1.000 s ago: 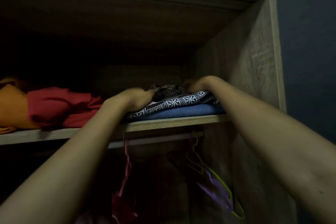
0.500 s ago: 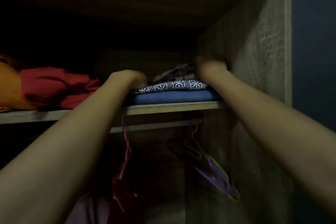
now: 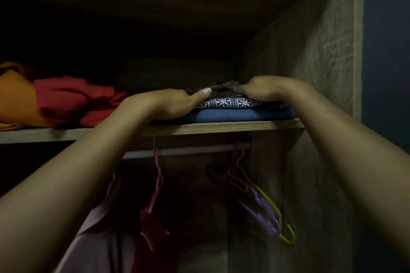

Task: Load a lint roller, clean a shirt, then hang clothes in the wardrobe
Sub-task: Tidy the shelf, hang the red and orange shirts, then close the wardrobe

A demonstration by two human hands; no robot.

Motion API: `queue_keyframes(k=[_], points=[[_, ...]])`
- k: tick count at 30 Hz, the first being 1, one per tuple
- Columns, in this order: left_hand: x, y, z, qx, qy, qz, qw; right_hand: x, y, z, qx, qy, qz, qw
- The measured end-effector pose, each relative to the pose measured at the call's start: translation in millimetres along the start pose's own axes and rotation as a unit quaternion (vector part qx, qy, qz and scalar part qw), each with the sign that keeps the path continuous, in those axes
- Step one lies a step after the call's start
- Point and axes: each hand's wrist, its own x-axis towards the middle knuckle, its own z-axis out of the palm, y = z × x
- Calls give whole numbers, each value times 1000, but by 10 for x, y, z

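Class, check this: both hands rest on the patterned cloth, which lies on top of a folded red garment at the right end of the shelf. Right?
Not quite. The head view shows the left hand and right hand on the patterned cloth, but the folded garment under it is blue. The rest holds.

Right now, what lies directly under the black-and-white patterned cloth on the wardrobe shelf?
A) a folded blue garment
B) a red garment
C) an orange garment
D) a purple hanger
A: the patterned cloth sits on top of a folded blue garment, which rests on the shelf.
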Motion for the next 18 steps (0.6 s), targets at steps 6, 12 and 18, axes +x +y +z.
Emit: queue_keyframes(k=[6, 12, 18], points=[[52, -143, 51, 36, 34, -14, 999, -53, 167, 228, -25, 18, 5, 999], [10, 136, 50, 49, 167, 85, 981, -243, 138, 356, -68, 167, -62, 982], [24, 271, 283, 127, 77, 90, 985, -338, 117, 307, -22, 115, -50, 992]])
